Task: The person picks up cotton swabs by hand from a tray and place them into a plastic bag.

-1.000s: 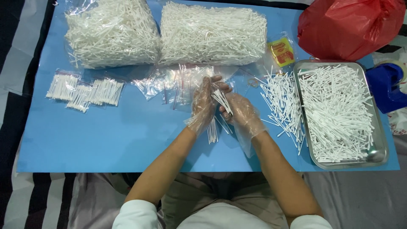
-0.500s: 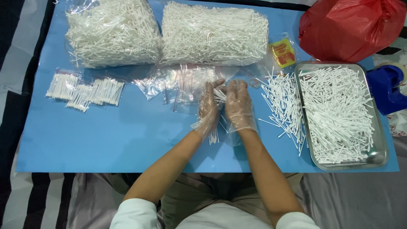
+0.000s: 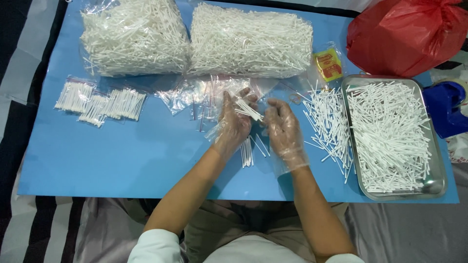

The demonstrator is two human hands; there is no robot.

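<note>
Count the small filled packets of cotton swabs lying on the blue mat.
3, side by side at the mat's left: left packet, middle packet, right packet. They overlap, so another could be hidden.

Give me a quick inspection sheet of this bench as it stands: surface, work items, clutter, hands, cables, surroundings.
Surface: blue mat on a striped cloth.
Work items: a small bunch of white swabs in the left hand; a few more lie below it on the mat; empty clear pouches behind the hands; three filled pouches at left; loose swabs beside a metal tray full of swabs.
Clutter: two big bags of swabs at the far edge; small yellow packet; red plastic bag; blue item at right.
Hands: left hand and right hand both in clear gloves, the right one near the bunch.
Cables: nothing seen.
Surroundings: the person's lap at the near edge.
</note>
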